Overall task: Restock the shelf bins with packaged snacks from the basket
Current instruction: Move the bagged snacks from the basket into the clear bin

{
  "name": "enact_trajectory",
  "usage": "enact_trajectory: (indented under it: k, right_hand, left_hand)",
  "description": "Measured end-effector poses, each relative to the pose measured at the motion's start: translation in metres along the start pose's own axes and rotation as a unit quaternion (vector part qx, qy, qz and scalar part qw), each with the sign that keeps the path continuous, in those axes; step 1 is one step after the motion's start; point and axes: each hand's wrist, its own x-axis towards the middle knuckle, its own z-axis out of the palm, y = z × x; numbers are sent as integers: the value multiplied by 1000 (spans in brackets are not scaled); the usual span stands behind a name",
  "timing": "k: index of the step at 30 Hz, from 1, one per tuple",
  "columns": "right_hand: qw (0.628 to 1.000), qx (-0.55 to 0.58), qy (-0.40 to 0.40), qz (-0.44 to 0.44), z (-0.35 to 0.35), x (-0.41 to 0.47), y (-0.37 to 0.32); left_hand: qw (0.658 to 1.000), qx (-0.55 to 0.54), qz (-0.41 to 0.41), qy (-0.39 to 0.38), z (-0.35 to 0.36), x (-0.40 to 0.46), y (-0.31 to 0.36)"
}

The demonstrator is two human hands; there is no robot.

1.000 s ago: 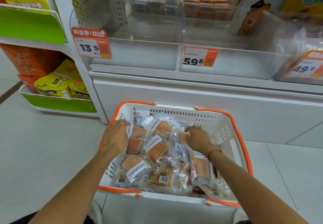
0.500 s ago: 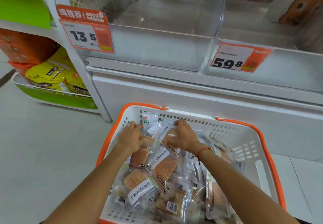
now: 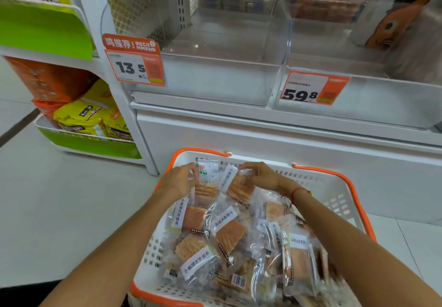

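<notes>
Packaged snacks (image 3: 229, 235) fill the white basket (image 3: 334, 201) with the orange rim, which sits on the floor just below the shelf bins, and both hands have moved from the middle of the heap a second ago to its far end, near the basket's back wall. That shift suggests the gathering step is nearly done and a lift toward the shelf should come next, though nothing has left the basket yet. The left hand (image 3: 178, 182) has its fingers curled at the edge of a clear packet with a green label (image 3: 207, 170), thumb and fingertips closing on its left side. The right hand (image 3: 259, 177) arches over a packet of orange slices (image 3: 239, 188), fingers bent down onto its upper edge; whether it truly pinches the wrapper or only presses on it is hard to tell, since the film is glossy and the hand covers the contact. The two packets lie side by side, touching, between the hands. Above, the clear bin (image 3: 215, 79) behind the 13.5 price tag (image 3: 134, 67) stands empty, as does its neighbour bin (image 3: 358, 96) tagged 59.8.
</notes>
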Motion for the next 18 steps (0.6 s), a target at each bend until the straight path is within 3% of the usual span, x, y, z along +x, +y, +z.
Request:
enact_trajectory:
  k: [4,9,12,16,18]
  right_hand:
    - [999,30,-3,-29,-21,9,-6]
    - [995,20,-32,-89,-45,24,-36]
    - [991,-51,-87,-86,-55,33,-51]
    - [964,-167,-202,-47,-48,34,-62]
    - [946,-201,-254,-30,-38,32,-66]
  left_hand:
    - [983,-180,-26,-22,-15,-4,-11]
    - [950,-304,-70,19,-28,-15,-11]
    - [951,-296,-84,11,-31,-13,-17]
    - [973,-191,-124,33,-27,-15,-23]
    - [965,-208,-154,52,-22,-19,-24]
